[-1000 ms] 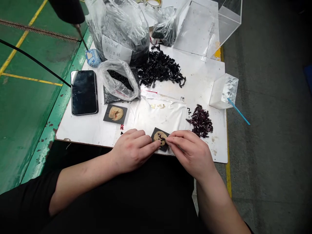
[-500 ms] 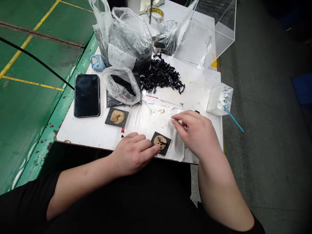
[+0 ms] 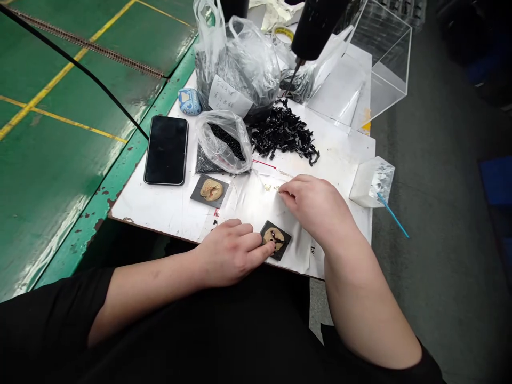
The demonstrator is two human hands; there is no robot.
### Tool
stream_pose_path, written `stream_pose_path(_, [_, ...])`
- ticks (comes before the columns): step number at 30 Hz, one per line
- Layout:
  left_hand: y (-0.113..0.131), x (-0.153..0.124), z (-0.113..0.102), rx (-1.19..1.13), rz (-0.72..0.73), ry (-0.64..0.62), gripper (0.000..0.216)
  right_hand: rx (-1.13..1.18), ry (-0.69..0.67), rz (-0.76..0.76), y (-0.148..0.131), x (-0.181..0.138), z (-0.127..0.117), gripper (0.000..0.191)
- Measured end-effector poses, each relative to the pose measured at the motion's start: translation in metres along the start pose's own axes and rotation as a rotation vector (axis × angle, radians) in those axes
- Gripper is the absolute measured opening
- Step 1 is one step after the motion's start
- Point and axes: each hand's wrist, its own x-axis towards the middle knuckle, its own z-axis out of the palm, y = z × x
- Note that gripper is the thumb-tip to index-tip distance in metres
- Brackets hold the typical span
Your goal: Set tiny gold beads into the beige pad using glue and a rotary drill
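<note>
Near the table's front edge, the index finger of my left hand (image 3: 236, 255) presses on a small black plastic part (image 3: 275, 234). That part lies on a tan putty-like disc (image 3: 269, 241), stuck to a dark square plate (image 3: 285, 249). The other left fingers are curled under. My right hand (image 3: 320, 210) is over the white sheet (image 3: 250, 205), thumb and index pinched together at a scatter of tiny gold-coloured rings (image 3: 268, 188). Whether a ring is between those fingertips is too small to see.
A second plate with putty (image 3: 210, 189) lies left, near a phone (image 3: 166, 151). Behind are an open bag of black bits (image 3: 224, 141), a heap of black parts (image 3: 284, 130) and a large plastic bag (image 3: 256, 64). A hanging black tool (image 3: 316, 32) points down. At right stands a translucent cup (image 3: 366, 181).
My right hand has moved to the rings and its thumb and index have come together. My left finger stays on the black part. The view has shifted, showing more of the hanging tool.
</note>
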Motion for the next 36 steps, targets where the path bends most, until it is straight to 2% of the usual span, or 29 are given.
stream_pose_path(7, [0.001,0.0,-0.002,-0.018,-0.003,0.001,0.024,-0.126,-0.03,-0.047,0.0,0.004,0.001,0.026])
stream_pose_path(19, [0.0,-0.001,0.0,0.02,0.008,-0.018,0.026,-0.113,-0.042,-0.068,0.003,0.008,0.0,0.028])
stream_pose_path(24, [0.001,0.0,0.0,0.009,0.003,0.011,0.025,0.001,-0.001,-0.065,0.011,0.006,0.001,0.024])
stream_pose_path(30, [0.001,0.001,-0.003,0.026,0.003,-0.026,0.024,0.195,0.1,-0.053,0.023,-0.007,-0.002,0.015])
stream_pose_path(36, [0.0,0.0,-0.001,0.019,0.006,-0.015,0.025,0.325,0.122,-0.004,0.028,-0.02,0.001,0.013])
